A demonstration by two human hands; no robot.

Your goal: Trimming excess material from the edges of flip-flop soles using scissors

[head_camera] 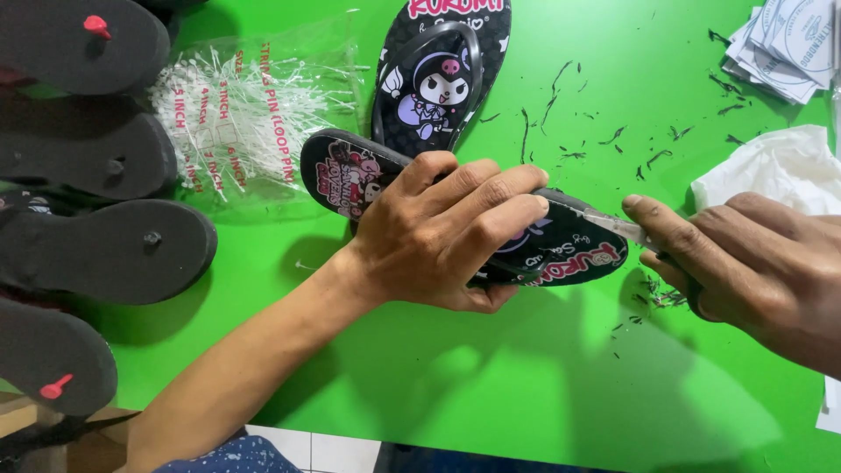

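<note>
Bright green tabletop (491,385), strewn with black shavings (561,114). Left hand (442,232) clamps a black printed flip-flop (561,250) mid-table, fingers together over it. Right hand (749,258) grips a small blade (613,226) touching the sole's edge. Upturned soles (105,250) lie stacked at left.

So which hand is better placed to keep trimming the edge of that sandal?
The right hand: it holds the small blade with its tip at the rim of the black sandal. The left hand is wrapped over the sandal, holding it steady.
</note>
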